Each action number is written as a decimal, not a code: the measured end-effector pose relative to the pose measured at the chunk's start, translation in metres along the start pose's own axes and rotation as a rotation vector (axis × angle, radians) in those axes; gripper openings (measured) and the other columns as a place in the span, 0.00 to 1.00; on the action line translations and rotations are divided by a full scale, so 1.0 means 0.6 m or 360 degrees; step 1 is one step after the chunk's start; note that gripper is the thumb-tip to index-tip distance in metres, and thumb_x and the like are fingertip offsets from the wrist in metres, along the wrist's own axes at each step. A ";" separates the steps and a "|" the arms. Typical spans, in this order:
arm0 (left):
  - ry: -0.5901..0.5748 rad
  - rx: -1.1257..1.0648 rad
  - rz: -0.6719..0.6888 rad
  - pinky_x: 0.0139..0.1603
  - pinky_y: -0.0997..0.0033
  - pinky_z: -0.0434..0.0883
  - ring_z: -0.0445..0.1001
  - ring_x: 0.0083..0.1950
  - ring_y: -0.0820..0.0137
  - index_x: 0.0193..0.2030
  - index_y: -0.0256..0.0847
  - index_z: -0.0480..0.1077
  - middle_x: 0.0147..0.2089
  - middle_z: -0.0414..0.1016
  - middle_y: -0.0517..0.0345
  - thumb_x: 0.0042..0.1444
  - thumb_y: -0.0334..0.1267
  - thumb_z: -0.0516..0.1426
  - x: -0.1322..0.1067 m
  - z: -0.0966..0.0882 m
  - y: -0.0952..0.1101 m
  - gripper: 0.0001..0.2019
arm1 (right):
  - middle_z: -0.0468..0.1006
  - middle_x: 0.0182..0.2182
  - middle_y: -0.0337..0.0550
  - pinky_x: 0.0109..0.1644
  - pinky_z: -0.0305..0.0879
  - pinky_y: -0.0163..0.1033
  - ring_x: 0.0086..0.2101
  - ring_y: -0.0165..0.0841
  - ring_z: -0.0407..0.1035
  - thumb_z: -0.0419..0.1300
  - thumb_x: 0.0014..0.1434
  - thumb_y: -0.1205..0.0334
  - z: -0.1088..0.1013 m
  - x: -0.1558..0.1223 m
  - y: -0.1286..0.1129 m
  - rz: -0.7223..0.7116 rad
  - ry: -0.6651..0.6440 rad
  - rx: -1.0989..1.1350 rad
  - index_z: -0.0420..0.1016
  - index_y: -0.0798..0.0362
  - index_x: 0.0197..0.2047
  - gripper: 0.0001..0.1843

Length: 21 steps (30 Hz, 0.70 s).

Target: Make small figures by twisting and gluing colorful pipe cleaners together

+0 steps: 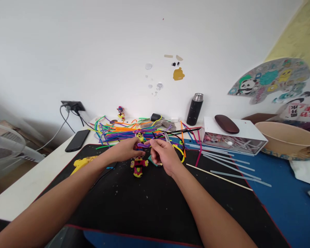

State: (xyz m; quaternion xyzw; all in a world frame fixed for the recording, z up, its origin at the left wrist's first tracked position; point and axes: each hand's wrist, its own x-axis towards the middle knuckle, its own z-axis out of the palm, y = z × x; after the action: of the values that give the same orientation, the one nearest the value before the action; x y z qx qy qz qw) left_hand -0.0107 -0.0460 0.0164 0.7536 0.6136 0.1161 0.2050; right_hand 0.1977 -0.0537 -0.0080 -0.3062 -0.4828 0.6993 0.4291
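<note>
A short purple pipe cleaner (144, 146) runs between my two hands over the black mat. My right hand (166, 156) is closed, pinching one end between thumb and forefinger. My left hand (126, 149) is closed around the other end, its fingertips partly hidden. Just below the left fingertips is a small figurine (138, 168) in dark red and yellow; the fingers cover its top, and whether they touch it I cannot tell. A second colourful figurine (138, 136) shows behind the hands. Beside the right hand lie scissors (167, 137) and a yellow pipe cleaner loop (181, 153).
Coloured pipe cleaners (113, 131) lie heaped along the wall. To the right are clear glue sticks (235, 167), a wooden stick (219, 176), a white box (232, 137) and a black flask (195, 109). At left are a yellow glue gun (82, 163), a phone (77, 140) and a fan (10, 141).
</note>
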 end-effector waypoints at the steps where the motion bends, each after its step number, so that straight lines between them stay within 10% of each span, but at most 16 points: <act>1: -0.0041 -0.0034 -0.0002 0.37 0.65 0.68 0.77 0.38 0.58 0.43 0.44 0.72 0.38 0.80 0.56 0.52 0.59 0.62 -0.003 0.001 -0.002 0.21 | 0.67 0.16 0.30 0.18 0.50 0.30 0.15 0.24 0.60 0.67 0.58 0.37 0.000 0.000 0.001 0.0001 -0.0008 -0.0006 0.83 0.55 0.43 0.27; 21: 0.0619 -0.0982 -0.0055 0.40 0.65 0.76 0.79 0.41 0.64 0.47 0.43 0.65 0.41 0.79 0.58 0.53 0.55 0.66 -0.028 -0.047 -0.010 0.24 | 0.68 0.17 0.31 0.17 0.47 0.31 0.15 0.25 0.61 0.66 0.58 0.35 0.017 -0.007 0.016 0.0205 -0.0166 -0.0125 0.82 0.56 0.44 0.29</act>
State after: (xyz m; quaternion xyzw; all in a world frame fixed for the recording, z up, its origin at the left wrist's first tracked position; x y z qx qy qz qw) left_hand -0.0318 -0.0565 0.0401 0.6096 0.5899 0.4334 0.3042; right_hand 0.1884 -0.0633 -0.0136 -0.3165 -0.5109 0.7208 0.3453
